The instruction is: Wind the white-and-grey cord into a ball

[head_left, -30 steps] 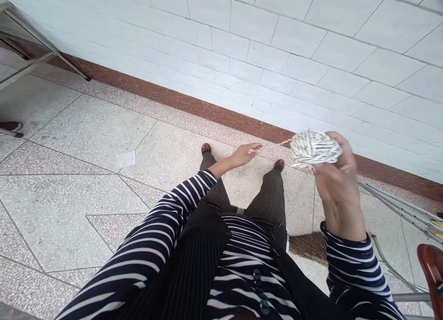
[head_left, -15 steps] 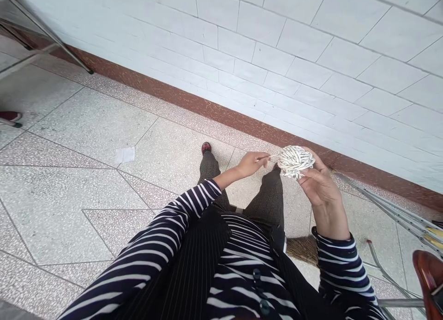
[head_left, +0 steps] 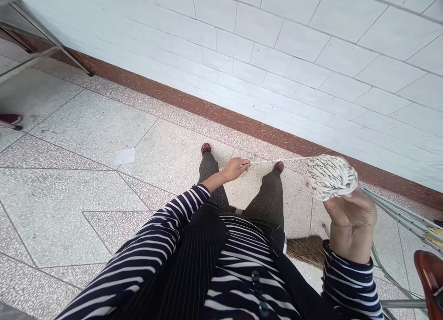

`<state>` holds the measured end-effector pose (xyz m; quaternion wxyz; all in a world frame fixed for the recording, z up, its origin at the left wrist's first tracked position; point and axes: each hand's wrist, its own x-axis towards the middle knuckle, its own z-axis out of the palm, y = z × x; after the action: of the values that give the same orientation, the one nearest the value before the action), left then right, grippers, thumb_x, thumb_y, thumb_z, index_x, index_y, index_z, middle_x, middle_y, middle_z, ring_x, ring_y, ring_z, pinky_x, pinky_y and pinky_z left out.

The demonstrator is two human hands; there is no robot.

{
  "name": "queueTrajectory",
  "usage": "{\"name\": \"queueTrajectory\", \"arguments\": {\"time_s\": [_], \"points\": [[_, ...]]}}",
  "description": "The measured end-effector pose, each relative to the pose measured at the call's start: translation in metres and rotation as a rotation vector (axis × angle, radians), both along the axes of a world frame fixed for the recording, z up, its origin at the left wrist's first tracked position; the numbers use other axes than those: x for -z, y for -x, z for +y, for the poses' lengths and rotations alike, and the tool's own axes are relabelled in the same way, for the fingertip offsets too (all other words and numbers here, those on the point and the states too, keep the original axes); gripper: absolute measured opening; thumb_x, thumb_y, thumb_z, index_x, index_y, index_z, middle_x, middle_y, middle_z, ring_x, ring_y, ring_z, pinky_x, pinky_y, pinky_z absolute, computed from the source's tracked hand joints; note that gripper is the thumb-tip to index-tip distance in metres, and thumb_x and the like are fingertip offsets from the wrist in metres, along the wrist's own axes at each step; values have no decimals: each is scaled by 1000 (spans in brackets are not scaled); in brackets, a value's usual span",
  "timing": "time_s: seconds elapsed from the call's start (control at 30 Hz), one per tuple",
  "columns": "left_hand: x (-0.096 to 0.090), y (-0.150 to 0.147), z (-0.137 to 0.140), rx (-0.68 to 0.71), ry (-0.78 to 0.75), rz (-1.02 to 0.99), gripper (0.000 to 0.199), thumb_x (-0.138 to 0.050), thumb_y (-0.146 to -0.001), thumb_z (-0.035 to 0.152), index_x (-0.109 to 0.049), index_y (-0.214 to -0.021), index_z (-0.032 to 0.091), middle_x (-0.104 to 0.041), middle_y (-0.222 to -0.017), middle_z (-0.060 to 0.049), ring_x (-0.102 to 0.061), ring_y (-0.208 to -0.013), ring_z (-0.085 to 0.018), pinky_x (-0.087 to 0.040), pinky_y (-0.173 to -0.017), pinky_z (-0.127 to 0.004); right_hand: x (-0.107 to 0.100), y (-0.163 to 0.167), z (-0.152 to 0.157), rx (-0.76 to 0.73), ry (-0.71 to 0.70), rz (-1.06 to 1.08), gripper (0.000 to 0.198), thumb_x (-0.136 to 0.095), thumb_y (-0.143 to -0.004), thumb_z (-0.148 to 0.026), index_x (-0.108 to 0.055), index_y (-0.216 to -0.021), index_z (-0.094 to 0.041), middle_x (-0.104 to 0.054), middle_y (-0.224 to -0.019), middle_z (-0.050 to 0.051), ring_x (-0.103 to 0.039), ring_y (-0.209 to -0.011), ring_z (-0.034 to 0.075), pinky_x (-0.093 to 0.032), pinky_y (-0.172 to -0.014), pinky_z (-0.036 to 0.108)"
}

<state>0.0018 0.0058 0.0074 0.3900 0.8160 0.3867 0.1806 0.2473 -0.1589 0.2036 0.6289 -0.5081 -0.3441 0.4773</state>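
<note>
My right hand (head_left: 351, 209) is wrapped round a ball of white cord (head_left: 330, 177), holding it up in front of the wall's base on the right. From the top left of the ball a single strand of cord (head_left: 280, 160) runs nearly straight to my left hand (head_left: 236, 168). That hand is closed, pinching the strand in its fingertips above my legs. Part of the right fingers is hidden behind the ball.
A white tiled wall (head_left: 263, 57) with a reddish-brown skirting (head_left: 166, 90) runs across the front. Straw bristles of a broom (head_left: 306, 250) lie by my right side, near metal crutches (head_left: 398, 214). A paper scrap (head_left: 125, 156) is on the floor; a metal-legged table (head_left: 51, 31) stands far left.
My hands have moved apart: the right one rightward and slightly down with the cord ball, the left one leftward. A longer strand now stretches between them.
</note>
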Motion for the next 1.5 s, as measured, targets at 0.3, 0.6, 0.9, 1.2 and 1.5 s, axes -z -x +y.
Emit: {"name": "queueTrajectory", "arguments": {"time_s": [0.3,0.6,0.9,1.2,1.5], "points": [[-55,-36,-21,152,38,-412,40,-60,-95,31,-62,-134,22,-67,-131,-10,-62,-122,-23,-44,-107,-39,14,26,25,-299,101,-96,62,-91,-54,-26,-73,-113,-35,-69,-116,3,-64,-102,28,-58,-80,40],[-58,-29,-47,157,-92,-402,32,-42,-101,23,-70,-117,24,-76,-113,-3,-69,-104,-18,-30,-121,-44,46,35,22,-303,150,14,61,-90,-54,-29,-71,-112,-32,-71,-106,2,-66,-94,25,-55,-83,40],[-46,-19,-57,105,18,-236,31,-40,-100,22,-69,-88,21,-74,-95,1,-65,-89,-13,-33,-117,-34,30,16,17,-151,94,71,54,-83,-57,-25,-72,-110,-32,-72,-108,3,-66,-106,31,-51,-100,54],[-47,-8,-59,225,122,-286,27,-46,-98,20,-67,-81,18,-72,-85,-1,-65,-87,-13,-44,-87,-23,26,10,67,51,-105,-298,51,-86,-57,-19,-68,-105,-25,-65,-103,1,-61,-93,20,-52,-79,33],[-60,0,-63,319,-110,-72,29,-47,-97,18,-64,-74,18,-68,-69,1,-63,-73,-13,-45,-92,-26,125,33,89,-41,83,-832,52,-77,-58,-21,-69,-109,-23,-53,-117,9,-53,-112,30,-42,-104,50]]}}
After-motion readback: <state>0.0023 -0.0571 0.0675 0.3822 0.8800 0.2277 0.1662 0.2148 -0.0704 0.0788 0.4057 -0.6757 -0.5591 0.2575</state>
